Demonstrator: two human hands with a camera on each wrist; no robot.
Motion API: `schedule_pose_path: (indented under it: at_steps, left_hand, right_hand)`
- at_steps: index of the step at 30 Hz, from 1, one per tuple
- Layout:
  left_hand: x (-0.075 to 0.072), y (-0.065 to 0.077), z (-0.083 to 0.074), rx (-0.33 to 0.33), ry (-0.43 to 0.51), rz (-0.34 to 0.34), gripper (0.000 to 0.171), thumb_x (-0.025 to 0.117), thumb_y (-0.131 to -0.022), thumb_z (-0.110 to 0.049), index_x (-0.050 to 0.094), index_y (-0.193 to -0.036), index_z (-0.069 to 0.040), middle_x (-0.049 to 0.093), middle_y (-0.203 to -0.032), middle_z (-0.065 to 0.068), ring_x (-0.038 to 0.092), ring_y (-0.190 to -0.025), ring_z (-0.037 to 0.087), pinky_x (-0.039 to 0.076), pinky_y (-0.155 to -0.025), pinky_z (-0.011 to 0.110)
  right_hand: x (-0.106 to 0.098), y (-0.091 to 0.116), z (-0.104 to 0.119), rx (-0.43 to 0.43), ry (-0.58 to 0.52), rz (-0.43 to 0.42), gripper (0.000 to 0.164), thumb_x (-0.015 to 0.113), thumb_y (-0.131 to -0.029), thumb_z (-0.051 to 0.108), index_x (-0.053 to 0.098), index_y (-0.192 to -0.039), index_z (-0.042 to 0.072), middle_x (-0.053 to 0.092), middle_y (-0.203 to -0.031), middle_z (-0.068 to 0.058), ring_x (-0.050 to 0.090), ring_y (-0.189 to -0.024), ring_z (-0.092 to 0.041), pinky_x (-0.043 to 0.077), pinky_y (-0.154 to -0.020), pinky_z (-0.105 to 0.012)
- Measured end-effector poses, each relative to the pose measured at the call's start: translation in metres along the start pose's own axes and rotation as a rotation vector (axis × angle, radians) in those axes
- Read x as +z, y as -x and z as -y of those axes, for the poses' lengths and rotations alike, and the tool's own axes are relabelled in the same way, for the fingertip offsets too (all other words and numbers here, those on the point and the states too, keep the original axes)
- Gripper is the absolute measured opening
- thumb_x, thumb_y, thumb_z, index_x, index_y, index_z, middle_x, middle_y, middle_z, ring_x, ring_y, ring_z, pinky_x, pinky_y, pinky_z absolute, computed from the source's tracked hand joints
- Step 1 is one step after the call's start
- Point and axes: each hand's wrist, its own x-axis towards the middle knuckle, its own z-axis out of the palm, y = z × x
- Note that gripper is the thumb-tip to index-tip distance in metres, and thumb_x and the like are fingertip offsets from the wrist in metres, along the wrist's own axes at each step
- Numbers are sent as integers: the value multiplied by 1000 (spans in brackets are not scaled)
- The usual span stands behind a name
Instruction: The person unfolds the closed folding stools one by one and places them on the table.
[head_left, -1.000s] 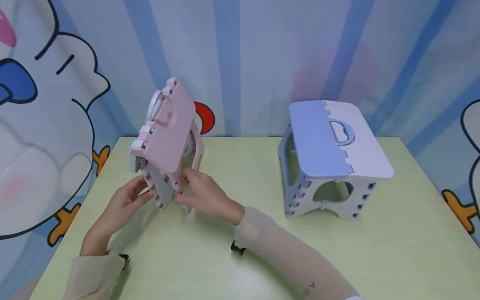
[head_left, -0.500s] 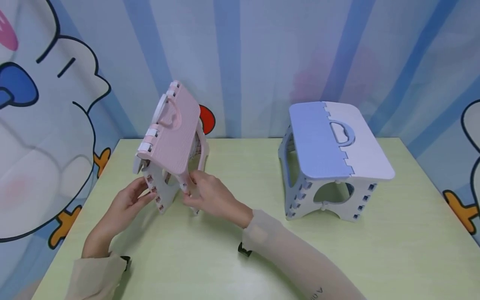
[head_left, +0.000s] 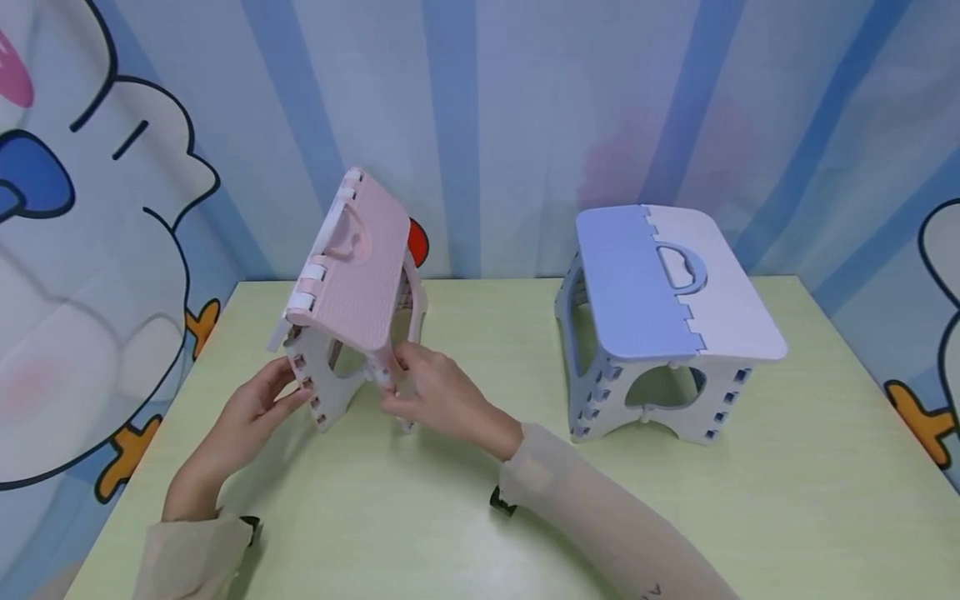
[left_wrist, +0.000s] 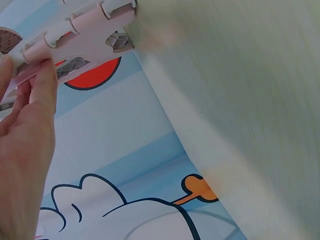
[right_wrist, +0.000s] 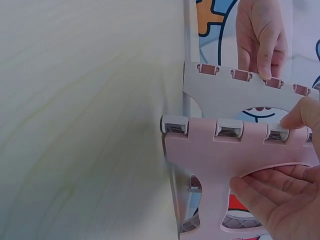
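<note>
A pink and white folding stool point(head_left: 371, 275) stands partly unfolded at the table's left, its pink seat half sloping like a roof. My left hand point(head_left: 243, 417) pinches the outer edge of its white leg panel point(head_left: 322, 392) between thumb and fingers. On the pink leg panel point(right_wrist: 205, 150), my right hand point(head_left: 446, 400) has its thumb over the hinged edge and its fingers in the cut-out, as the right wrist view shows. Between the two panels there is a gap. The seat's white half is mostly hidden behind the pink one.
A blue and white folding stool point(head_left: 637, 292) stands fully unfolded at the right of the pale green table point(head_left: 480, 525). Behind the table hangs a striped blue backdrop point(head_left: 510, 133) with cartoon figures.
My right hand has moved right, drawing the pink leg panel away from the white one, so the gap has widened. The seat has lowered and spread slightly. My left hand has stayed nearly still.
</note>
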Motion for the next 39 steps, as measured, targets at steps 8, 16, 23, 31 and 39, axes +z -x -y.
schedule_pose_path:
  at_steps: [8,16,23,31,39]
  left_hand:
    - [0,0,-2,5,-7,3,53,55,-103,-9,35,-150,2,42,-151,19,38,-137,42,39,-96,9]
    - [-1,2,-1,8,5,7,54,56,-103,-9,35,-152,-2,42,-151,17,41,-138,23,40,-96,10]
    - [0,3,1,-11,-8,8,54,56,-103,-12,34,-152,-4,41,-152,16,40,-139,30,40,-96,10]
    - [-2,2,3,-20,-25,9,56,55,-104,-15,32,-153,-4,39,-154,15,39,-140,29,40,-96,11]
    - [-1,2,1,-42,-37,9,58,56,-104,-18,30,-154,-4,39,-154,15,38,-137,43,39,-96,10]
  right_hand:
    - [-4,4,-2,-7,-1,-11,27,64,-87,14,56,-113,8,63,-110,-1,59,-86,-10,52,-65,-15]
    - [-8,9,-5,-27,-3,-18,24,63,-89,13,57,-111,8,62,-106,1,61,-91,-10,53,-73,-18]
    - [-10,12,-6,-15,-74,-8,18,62,-89,10,56,-106,8,62,-109,-1,65,-102,-11,56,-82,-22]
    - [-12,16,-7,6,-100,1,23,62,-89,8,57,-111,5,61,-109,-1,65,-104,-13,56,-84,-24]
    - [-16,20,-8,23,-124,-4,28,62,-89,8,56,-116,2,61,-111,-4,65,-107,-18,56,-87,-28]
